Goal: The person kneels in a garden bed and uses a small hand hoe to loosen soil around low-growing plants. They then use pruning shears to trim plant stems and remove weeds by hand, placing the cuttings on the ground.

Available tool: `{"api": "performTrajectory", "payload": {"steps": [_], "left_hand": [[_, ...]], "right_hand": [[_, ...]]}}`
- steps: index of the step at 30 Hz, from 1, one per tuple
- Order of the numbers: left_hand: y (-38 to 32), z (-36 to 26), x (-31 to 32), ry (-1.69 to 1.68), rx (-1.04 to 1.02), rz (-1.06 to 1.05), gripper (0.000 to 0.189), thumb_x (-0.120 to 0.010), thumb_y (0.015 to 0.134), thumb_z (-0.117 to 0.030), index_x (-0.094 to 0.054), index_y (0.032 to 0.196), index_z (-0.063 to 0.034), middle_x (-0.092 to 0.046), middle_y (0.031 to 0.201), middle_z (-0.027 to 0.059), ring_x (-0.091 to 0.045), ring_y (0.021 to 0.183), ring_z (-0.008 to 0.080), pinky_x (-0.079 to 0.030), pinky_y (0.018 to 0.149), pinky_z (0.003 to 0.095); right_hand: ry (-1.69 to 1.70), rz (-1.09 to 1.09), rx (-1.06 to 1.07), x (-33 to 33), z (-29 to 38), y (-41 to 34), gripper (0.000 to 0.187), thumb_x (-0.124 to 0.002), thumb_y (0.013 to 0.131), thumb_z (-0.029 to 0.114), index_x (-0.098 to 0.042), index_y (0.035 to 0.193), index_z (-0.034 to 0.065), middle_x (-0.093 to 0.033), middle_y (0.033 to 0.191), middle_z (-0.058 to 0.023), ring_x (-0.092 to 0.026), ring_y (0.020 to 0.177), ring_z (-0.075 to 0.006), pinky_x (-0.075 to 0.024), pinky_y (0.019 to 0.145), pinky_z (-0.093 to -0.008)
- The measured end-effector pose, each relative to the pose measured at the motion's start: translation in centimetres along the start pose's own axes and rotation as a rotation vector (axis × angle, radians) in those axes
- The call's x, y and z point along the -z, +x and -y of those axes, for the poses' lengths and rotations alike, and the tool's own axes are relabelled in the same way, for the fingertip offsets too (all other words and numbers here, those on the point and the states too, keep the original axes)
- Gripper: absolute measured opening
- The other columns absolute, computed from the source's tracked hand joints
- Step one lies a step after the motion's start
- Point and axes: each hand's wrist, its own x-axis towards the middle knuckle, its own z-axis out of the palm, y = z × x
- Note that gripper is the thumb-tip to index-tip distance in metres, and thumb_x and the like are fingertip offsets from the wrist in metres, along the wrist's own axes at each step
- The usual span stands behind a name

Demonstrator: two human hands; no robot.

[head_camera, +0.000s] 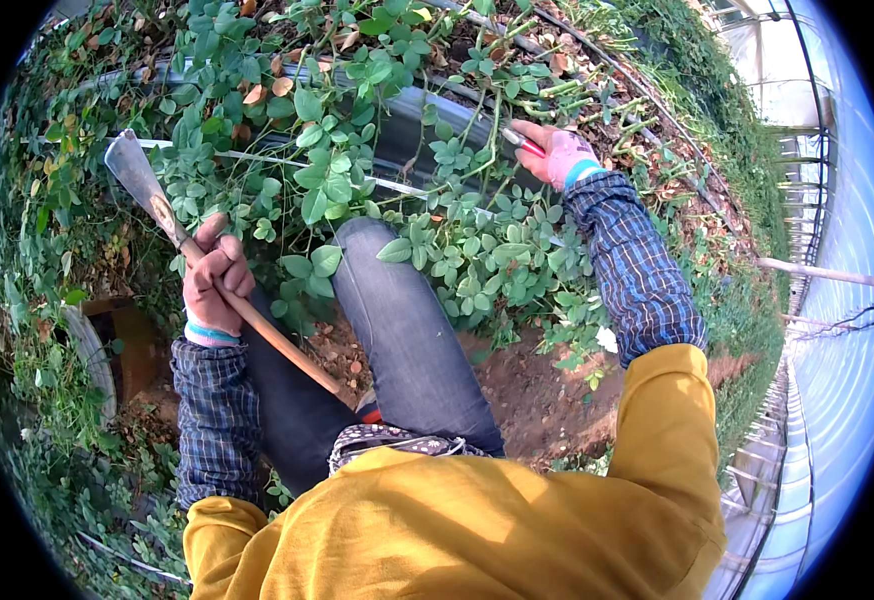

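Observation:
My left hand [214,289], in a pink glove, grips a long-handled tool with a wooden shaft [283,337] and a flared metal head [135,169]. The head points up and left over the leaves, while the shaft slants down towards my lap. In my right hand [566,156], also gloved in pink, are red-handled pruning shears [525,141]. Their tip lies close to a green stem [494,142] of a leafy bush that looks like a rose; whether the blades touch it I cannot tell. Compound green leaves [324,176] spread between my hands.
A grey trough-like bed edge [437,109] runs behind the stems, with a white line [399,186] strung before it. Cut stubs [564,90] stand among dry leaves at upper right. A round-rimmed container [96,360] lies at left. Plastic greenhouse sheeting [842,225] rises at right.

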Motion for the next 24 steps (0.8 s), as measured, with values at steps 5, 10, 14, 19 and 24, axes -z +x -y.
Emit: {"api": "performTrajectory", "payload": {"steps": [5, 10, 14, 19, 24], "left_hand": [[0.2, 0.5, 0.8, -0.039, -0.034, 0.073, 0.05, -0.055, 0.082, -0.006, -0.046, 0.131, -0.0071, -0.057, 0.087, 0.0016, -0.036, 0.048, 0.0057, -0.032, 0.04, 0.0209], [0.0, 0.6, 0.9, 0.037, -0.037, 0.033, 0.048, -0.056, 0.083, -0.008, -0.047, 0.13, -0.0073, -0.057, 0.086, 0.0013, -0.034, 0.047, 0.0052, -0.031, 0.04, 0.0207], [-0.4, 0.7, 0.4, 0.089, -0.029, 0.026, 0.046, -0.059, 0.08, -0.011, -0.052, 0.126, -0.0101, -0.057, 0.083, 0.0011, -0.036, 0.048, 0.0058, -0.031, 0.041, 0.0209], [-0.5, 1.1, 0.5, 0.147, -0.031, -0.02, 0.048, -0.061, 0.078, -0.014, -0.053, 0.125, -0.0115, -0.057, 0.084, 0.0016, -0.037, 0.049, 0.0065, -0.031, 0.042, 0.0211], [-0.8, 0.7, 0.4, 0.132, -0.05, 0.005, 0.049, -0.063, 0.078, -0.014, -0.051, 0.126, -0.006, -0.056, 0.082, 0.0005, -0.035, 0.047, 0.0054, -0.03, 0.041, 0.0204]], "right_hand": [[0.113, 0.017, -0.204, 0.5, 1.1, -3.8, 0.059, -0.06, 0.076, 0.036, -0.049, 0.133, 0.0241, -0.064, 0.106, -0.018, -0.062, 0.096, -0.0347, -0.0481, 0.087, -0.0416], [0.311, -0.044, -0.238, 0.1, 0.2, -5.6, 0.063, -0.066, 0.074, 0.033, -0.05, 0.132, 0.0139, -0.065, 0.108, -0.0155, -0.063, 0.097, -0.0261, -0.0467, 0.087, -0.0334], [0.297, -0.072, -0.243, 0.2, 0.2, -5.7, 0.064, -0.067, 0.075, 0.032, -0.049, 0.133, 0.0132, -0.063, 0.116, -0.0147, -0.061, 0.104, -0.027, -0.0449, 0.092, -0.0337], [0.16, -0.003, -0.343, 2.3, 2.8, -6.7, 0.063, -0.064, 0.074, 0.036, -0.049, 0.133, 0.0195, -0.062, 0.115, -0.018, -0.06, 0.104, -0.033, -0.0459, 0.092, -0.0393], [0.128, 0.004, -0.412, 2.1, 0.8, -8.9, 0.065, -0.064, 0.073, 0.037, -0.05, 0.133, 0.0175, -0.064, 0.109, -0.019, -0.062, 0.1, -0.0316, -0.046, 0.089, -0.0381]]}}
